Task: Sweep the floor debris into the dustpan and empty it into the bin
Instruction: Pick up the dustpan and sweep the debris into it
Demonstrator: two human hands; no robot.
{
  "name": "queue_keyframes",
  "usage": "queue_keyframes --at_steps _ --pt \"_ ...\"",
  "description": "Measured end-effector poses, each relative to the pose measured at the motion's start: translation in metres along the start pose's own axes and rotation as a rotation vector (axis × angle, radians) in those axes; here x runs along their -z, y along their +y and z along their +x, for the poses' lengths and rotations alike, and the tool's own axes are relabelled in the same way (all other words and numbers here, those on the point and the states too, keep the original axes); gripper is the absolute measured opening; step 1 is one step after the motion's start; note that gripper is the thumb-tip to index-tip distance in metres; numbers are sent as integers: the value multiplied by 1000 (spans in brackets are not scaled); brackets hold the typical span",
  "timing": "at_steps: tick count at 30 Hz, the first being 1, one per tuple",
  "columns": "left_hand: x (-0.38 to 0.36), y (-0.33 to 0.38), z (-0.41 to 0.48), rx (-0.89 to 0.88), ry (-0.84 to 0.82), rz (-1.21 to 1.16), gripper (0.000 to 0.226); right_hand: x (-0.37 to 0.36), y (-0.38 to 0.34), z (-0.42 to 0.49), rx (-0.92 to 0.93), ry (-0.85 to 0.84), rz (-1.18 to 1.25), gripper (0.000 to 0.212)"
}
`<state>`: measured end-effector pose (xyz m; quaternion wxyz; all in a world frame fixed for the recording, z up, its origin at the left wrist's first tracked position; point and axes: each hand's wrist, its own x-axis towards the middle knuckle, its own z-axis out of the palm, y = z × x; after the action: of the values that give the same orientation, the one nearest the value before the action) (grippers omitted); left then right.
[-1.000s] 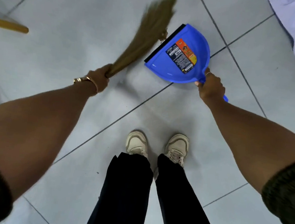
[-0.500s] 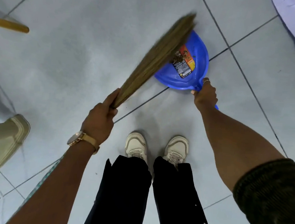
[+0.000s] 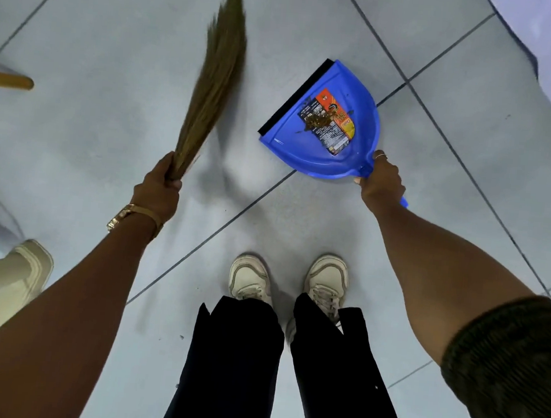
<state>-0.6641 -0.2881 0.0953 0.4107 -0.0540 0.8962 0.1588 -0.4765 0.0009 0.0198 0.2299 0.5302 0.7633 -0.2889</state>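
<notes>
Head view, single frame, looking down at a pale tiled floor (image 3: 315, 24) crossed by dark grout lines.

Item 1: blue dustpan (image 3: 354, 155), set on the floor ahead of the feet, its black rubber lip (image 3: 294, 98) turned toward the upper left. A printed orange and black label (image 3: 336, 128) is stuck inside the pan. Contents: a small heap of brown debris (image 3: 319, 120) lying on the label near the pan's middle, with a few stray bits beside it.

Item 2: right hand (image 3: 382, 181), fingers clenched around the dustpan handle (image 3: 404, 202); only the handle's end is seen past the wrist. A ring is worn on one finger.

Item 3: grass broom (image 3: 214, 85), bristles blurred, held well to the left of the pan and apart from it. Whether the tips touch the floor cannot be told.

Item 4: left hand (image 3: 158, 189), fingers wrapped tight about the broom's gathered base. A gold watch (image 3: 128, 217) is worn at the wrist.

Item 5: two pale shoes (image 3: 250, 277) and black trousers (image 3: 231, 370), below the pan.

Item 6: pale chair leg (image 3: 1, 283) at the left edge; wooden stick end (image 3: 10, 81) above it.
</notes>
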Motion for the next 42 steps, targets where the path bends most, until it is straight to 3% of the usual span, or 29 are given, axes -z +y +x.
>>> queue_keyframes --at_steps 7,12,20,23,27,33,39,42 --pt "-42 -2 -51 -85 -97 68 56 -10 -7 -10 25 -21 -10 48" --pt "-46 22 -106 -105 -74 -67 54 0 -14 -51 -27 -42 58 51" --pt "39 85 -221 -358 -15 -9 59 86 -13 -180 -212 -13 237 43" --pt "88 113 -271 -462 35 24 62 131 -9 -265 -274 56 407 34" --pt "136 137 -341 -469 11 57 68 186 2 -381 -331 102 577 38" --pt "158 156 -431 -474 -46 157 43 244 61 -508 -464 231 696 37" --pt "105 177 -534 -696 -94 519 68 269 172 -599 -759 348 827 40" --pt "53 182 -586 -796 -104 781 66 272 233 -621 -886 384 890 39"
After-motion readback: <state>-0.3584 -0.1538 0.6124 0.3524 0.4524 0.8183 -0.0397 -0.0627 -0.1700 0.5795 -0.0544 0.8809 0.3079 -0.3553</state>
